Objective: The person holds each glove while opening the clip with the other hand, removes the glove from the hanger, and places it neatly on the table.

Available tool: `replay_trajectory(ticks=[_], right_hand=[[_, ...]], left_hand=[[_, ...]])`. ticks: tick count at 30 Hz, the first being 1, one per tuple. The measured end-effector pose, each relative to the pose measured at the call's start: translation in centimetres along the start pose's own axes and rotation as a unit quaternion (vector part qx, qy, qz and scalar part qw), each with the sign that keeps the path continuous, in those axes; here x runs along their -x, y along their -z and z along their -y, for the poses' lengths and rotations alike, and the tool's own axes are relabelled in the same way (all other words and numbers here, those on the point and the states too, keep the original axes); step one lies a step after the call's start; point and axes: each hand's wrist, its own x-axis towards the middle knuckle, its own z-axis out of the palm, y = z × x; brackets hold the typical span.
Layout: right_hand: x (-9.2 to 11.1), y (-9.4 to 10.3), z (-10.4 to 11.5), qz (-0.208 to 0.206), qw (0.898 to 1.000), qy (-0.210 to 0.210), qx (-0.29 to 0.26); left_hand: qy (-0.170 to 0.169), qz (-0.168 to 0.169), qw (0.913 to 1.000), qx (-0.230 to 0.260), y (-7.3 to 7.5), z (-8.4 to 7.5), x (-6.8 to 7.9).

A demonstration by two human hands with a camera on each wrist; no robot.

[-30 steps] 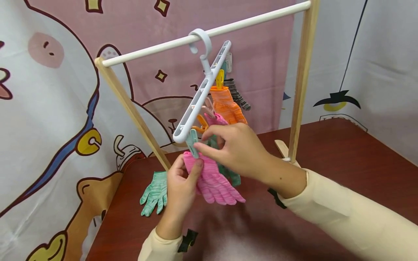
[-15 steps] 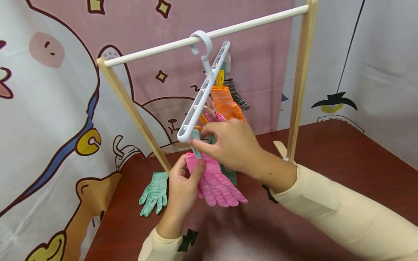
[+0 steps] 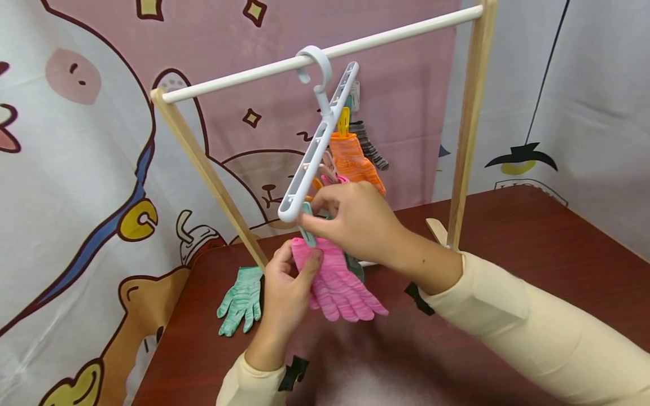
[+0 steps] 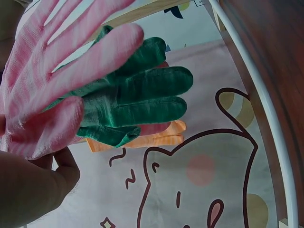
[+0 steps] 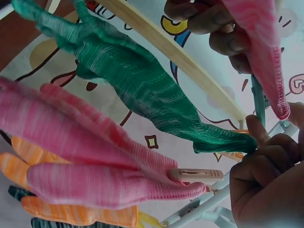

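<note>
Glove (image 3: 341, 287), pink knit: in the left hand (image 3: 285, 290), held near the cuff, thumb over the front face, fingers closed behind. Surface streaked in light and deeper pink; body flat, fingers slightly spread. Long axis slants, cuff at upper left, fingertips pointing down and to the right in the head view. Position: below the right hand, under the near end of the hanger.

Clothespin (image 3: 308, 230), pale blue-green: upright with a slight tilt, lower end over the cuff. Right hand (image 3: 360, 220) curled, thumb and finger pinching its upper part.

Glove in light green (image 3: 241, 301): flat on the reddish-brown table (image 3: 198, 366), left of the left hand, fingers toward the viewer.

Hanger (image 3: 306, 177), white: hooked over a white rail (image 3: 391, 36), its bar running away from the viewer. Along it, nearest first: dark green glove (image 5: 137, 88), largely behind the right hand in the head view; second pink glove (image 5: 90, 185), with a beige clip (image 5: 195, 175); orange glove (image 3: 355, 160), under a yellow clip (image 3: 343, 121); grey-and-black striped glove (image 3: 373, 149).

Backdrop (image 3: 223, 129): cartoon-printed cloth.
</note>
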Motion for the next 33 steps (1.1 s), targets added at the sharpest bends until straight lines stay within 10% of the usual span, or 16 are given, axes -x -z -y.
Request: replay_trajectory(ticks=[10,33], right_hand=[[-0.2,0.2,-0.1,0.002,0.996,-0.020,-0.090],[1.6,1.3,-1.4,-0.041,0.999,0.016,-0.023]], left_hand=[[0.018,0.052,0.9985,0.007,-0.3,0.1,0.0],[0.007,0.040,0.9991,-0.009,-0.1,0.2,0.0]])
